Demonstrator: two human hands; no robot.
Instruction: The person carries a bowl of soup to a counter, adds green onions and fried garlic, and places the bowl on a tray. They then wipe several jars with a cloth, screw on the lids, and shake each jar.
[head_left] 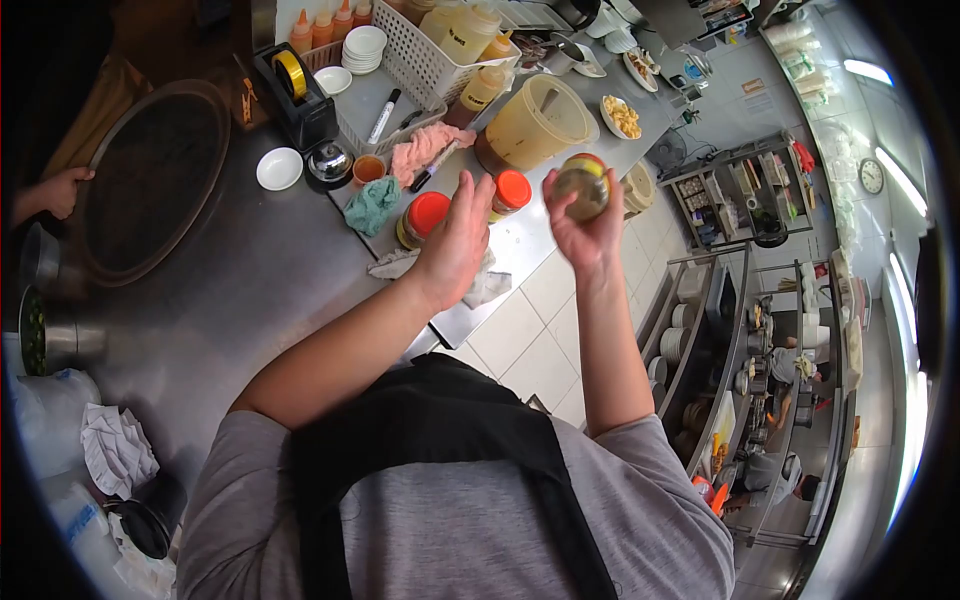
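Small jar [582, 187] with a yellowish lid: being held up in the air by the right hand [585, 225], above the steel counter's [250, 290] edge and the tiled floor [520, 335]. Fingers are wrapping around the jar's lower part, thumb on the near side (contents too blurred to tell).

Left hand [458, 240]: hovering just beside the jar, fingers spread and straight, palm turned toward it, gripping nothing and not touching the jar.

Directly behind the left hand, two orange-lidded containers are standing on the counter: one [424, 216] to the left, one [509, 192] between the hands. A crumpled white cloth [400, 264] is lying under the left wrist.

Further back: a teal rag [373, 205], a pink rag [428, 148], a small cup of orange sauce [368, 168], a large yellowish tub [538, 122], a squeeze bottle [482, 88] beside it. A black marker [383, 116] is lying on a tray, a white basket [425, 55] is holding bottles, and a tape dispenser [297, 95] with yellow tape is sitting near a small white bowl [279, 168].

Far left: another person's hand [55, 192] is gripping the rim of a big round dark pan [150, 180].
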